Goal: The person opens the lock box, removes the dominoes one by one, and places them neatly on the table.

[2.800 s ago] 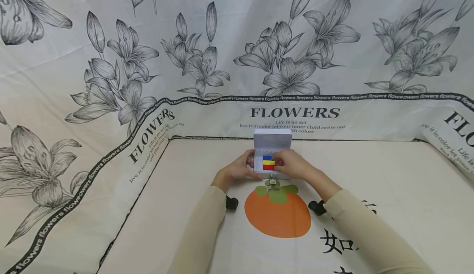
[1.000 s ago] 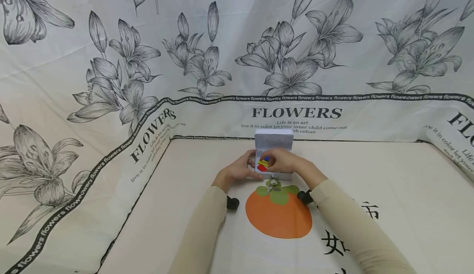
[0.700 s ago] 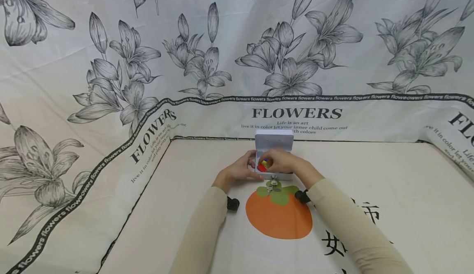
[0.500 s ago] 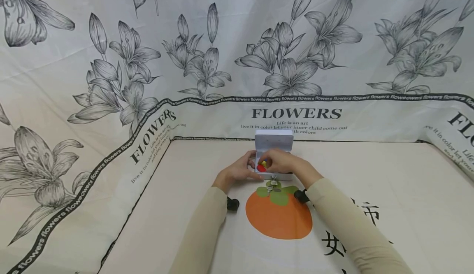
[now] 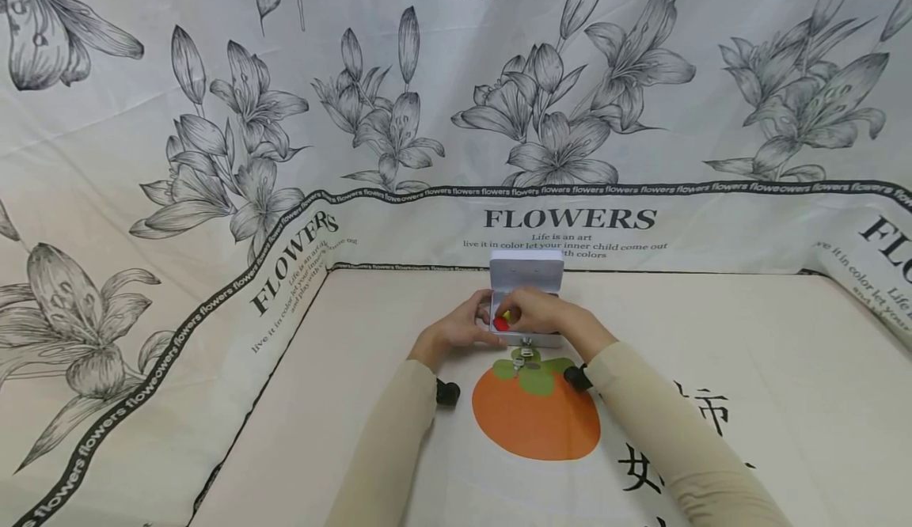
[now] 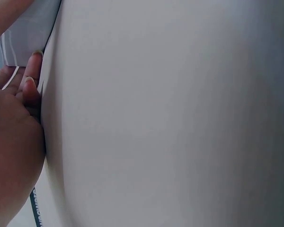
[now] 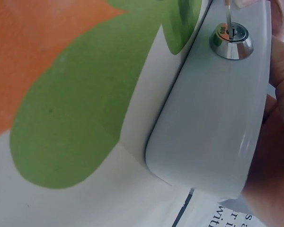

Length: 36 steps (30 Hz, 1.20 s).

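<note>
A small pale grey metal lockbox (image 5: 526,274) stands with its lid raised. On its left side, my left hand (image 5: 461,324) holds it, thumb along the front; in the left wrist view, fingertips (image 6: 34,64) touch its wall. My right hand (image 5: 536,310) reaches inside from the right, fingers curled over flat coloured pieces. A red piece (image 5: 502,324) and a bit of a yellow piece (image 5: 507,316) show beneath it. The fingers cover the rest, and no blue shows. In the right wrist view, a key sits in the round lock (image 7: 232,42) on the box front.
The box stands on a pale tablecloth (image 5: 356,321) printed with an orange persimmon (image 5: 536,416) and dark characters. A flower-printed cloth (image 5: 399,230) rises close behind the box. Black wrist cameras (image 5: 446,393) sit at both cuffs.
The right hand has moved left over the coloured pieces and gathered them; the straight blue, yellow and red stripes have tilted and become mostly covered. The left hand and box stay put.
</note>
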Each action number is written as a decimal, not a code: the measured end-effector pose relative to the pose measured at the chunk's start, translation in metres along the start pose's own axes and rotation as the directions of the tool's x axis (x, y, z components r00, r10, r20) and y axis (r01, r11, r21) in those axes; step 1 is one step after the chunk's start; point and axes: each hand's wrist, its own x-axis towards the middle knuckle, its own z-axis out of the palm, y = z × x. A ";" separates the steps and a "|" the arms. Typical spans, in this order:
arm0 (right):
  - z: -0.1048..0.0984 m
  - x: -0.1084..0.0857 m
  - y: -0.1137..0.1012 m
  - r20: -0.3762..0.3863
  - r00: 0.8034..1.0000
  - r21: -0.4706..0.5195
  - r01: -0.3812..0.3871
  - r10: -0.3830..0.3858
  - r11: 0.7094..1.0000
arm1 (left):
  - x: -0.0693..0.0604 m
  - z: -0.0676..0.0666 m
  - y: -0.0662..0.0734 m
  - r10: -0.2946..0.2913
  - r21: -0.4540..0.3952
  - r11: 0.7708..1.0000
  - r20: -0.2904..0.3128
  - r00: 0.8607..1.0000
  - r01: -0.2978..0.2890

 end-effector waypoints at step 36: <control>-0.011 -0.034 0.000 -0.246 0.969 0.160 0.003 0.037 0.987 | 0.004 0.003 -0.002 -0.023 -0.018 1.000 -0.017 1.000 0.023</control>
